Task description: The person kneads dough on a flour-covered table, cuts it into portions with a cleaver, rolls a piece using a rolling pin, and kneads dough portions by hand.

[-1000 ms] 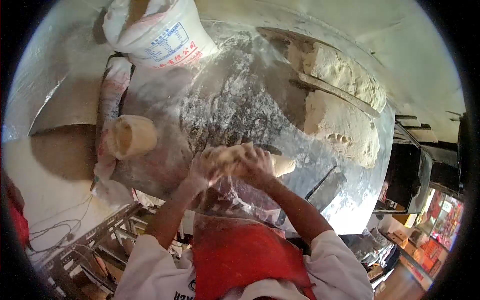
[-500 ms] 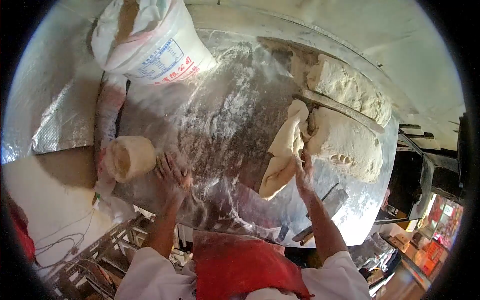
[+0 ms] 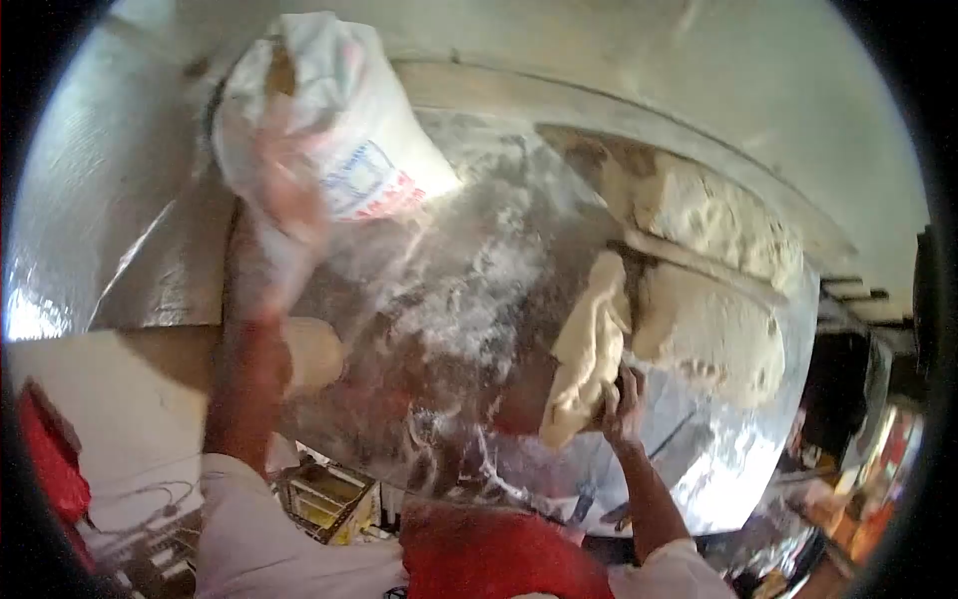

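My left hand (image 3: 289,195) is raised at the side of a large white sack (image 3: 384,130) with red and blue print; motion blur smears its fingers. My right hand (image 3: 626,404) rests against the lower right side of a long, folded piece of dough (image 3: 589,349), with its fingers bent and partly apart. That piece lies on the floured metal table (image 3: 479,369). Just to its right sits a big flat slab of dough (image 3: 714,334), and a second slab (image 3: 723,215) lies behind it, across a wooden strip (image 3: 699,265).
A pale round container (image 3: 314,354) stands at the table's left, partly behind my left forearm. A dark flat tool (image 3: 679,439) lies on the right. Shelving with clutter (image 3: 324,494) is below the table's left edge. A red cloth (image 3: 50,459) hangs at the far left.
First both hands were together on dough at the front. The dough then moved right beside the slabs with my right hand, and my left hand went from the table up to the sack.
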Tool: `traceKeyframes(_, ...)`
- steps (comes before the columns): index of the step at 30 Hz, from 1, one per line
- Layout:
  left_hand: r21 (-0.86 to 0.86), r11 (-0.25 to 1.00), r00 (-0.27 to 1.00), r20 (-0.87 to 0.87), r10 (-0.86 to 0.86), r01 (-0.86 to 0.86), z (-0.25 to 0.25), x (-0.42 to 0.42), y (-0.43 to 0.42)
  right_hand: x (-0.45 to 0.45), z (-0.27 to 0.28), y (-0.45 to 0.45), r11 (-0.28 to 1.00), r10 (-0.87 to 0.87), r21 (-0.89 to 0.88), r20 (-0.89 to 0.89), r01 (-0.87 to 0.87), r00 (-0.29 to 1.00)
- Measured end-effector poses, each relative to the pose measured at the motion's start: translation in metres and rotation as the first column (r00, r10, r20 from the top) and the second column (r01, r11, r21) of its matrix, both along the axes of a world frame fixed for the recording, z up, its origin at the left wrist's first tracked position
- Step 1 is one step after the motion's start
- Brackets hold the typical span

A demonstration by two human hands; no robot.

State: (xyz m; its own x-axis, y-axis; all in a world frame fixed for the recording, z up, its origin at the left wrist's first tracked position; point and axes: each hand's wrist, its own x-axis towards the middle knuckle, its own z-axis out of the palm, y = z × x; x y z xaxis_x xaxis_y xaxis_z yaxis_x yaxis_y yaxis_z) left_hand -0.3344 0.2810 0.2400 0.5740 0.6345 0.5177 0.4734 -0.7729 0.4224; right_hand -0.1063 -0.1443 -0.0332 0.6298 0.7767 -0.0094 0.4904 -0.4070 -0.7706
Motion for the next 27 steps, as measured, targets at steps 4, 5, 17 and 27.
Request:
traceKeyframes(4, 0.334, 0.942, 0.873, -0.468, 0.136, 0.032, -0.031, -0.01, 0.164, -0.009, 0.021, -0.003, 0.998, -0.063, 0.017, -0.114, 0.066, 0.991)
traceKeyframes(5, 0.262, 0.965, 0.852, -0.511, 0.113, 0.029, -0.038, -0.011, 0.181, -0.012, 0.025, -0.009, 0.997, -0.075, -0.029, -0.09, 0.073, 0.993)
traceKeyframes(17, 0.133, 0.988, 0.852, -0.524, -0.001, 0.083, -0.049, -0.012, 0.203, -0.07, 0.039, -0.111, 0.888, -0.435, -0.32, -0.344, 0.332, 0.832)
traceKeyframes(27, -0.55, 0.812, 0.953, -0.089, -0.29, 0.196, -0.075, -0.036, -0.015, -0.054, 0.051, -0.085, 0.917, -0.31, -0.367, -0.41, 0.157, 0.857)
